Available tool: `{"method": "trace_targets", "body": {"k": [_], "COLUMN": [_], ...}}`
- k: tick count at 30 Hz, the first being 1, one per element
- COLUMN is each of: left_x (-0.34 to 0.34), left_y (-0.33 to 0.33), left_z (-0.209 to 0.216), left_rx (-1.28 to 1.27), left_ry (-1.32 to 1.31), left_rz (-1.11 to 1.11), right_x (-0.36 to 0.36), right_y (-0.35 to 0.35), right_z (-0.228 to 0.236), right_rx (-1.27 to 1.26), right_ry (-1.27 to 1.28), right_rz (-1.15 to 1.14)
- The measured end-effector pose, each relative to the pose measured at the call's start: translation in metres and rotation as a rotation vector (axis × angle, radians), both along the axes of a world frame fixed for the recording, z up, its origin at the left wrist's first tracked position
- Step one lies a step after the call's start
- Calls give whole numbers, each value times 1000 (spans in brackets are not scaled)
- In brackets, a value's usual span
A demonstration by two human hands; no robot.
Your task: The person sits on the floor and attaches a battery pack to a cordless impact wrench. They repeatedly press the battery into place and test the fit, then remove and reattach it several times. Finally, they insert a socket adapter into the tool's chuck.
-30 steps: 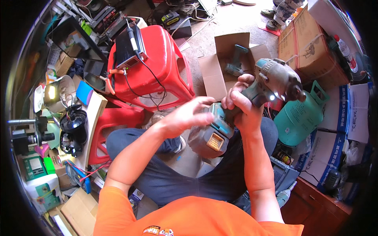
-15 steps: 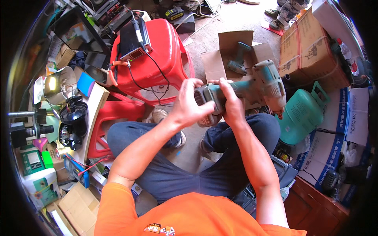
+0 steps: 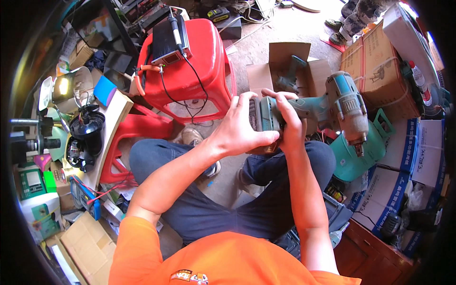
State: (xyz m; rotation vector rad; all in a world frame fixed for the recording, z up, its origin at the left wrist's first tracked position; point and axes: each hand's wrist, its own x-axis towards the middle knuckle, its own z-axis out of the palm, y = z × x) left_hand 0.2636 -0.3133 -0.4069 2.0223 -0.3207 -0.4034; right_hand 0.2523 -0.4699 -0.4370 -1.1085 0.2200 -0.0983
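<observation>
A worn teal and grey cordless impact wrench (image 3: pixel 350 105) lies sideways above my knees, its head to the right and its square drive pointing down toward me. My left hand (image 3: pixel 237 127) grips the dark battery (image 3: pixel 255 114) at the foot of the handle, fingers over its far edge and thumb across the near side. Wrapped around the lower handle is my right hand (image 3: pixel 290 118), its fingers partly hidden behind the tool. The battery sits against the handle base; whether it is fully latched, I cannot tell.
Beyond the wrench, an open cardboard box (image 3: pixel 289 54) holds another teal tool (image 3: pixel 290 78). A red stool (image 3: pixel 204 52) carries a black soldering station (image 3: pixel 166 50) with its iron. A green gas cylinder (image 3: pixel 358 152) and large cartons (image 3: pixel 373 66) stand right; a cluttered bench (image 3: pixel 114 128) is left.
The wrench has moved right, and its head has turned slightly toward me. My left hand has closed more fully around the battery, its thumb now lying across the near side.
</observation>
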Motion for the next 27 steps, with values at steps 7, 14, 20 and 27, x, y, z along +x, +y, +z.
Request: {"method": "trace_targets", "body": {"k": [7,14,20,27], "left_x": [-9,0,4,12], "left_y": [-7,-12,-15,-17], "left_z": [-13,-14,-7,-13], "left_rx": [36,-25,40,10], "left_ry": [-462,-557,-477,-322], "left_rz": [25,33,52,38], "right_x": [2,2,8,15], "right_y": [1,7,4,1], "right_z": [-9,5,0,-4], "right_rx": [191,51,130,48], "right_ry": [7,-128,53,199], "right_rz": [61,-41,-137,-234]}}
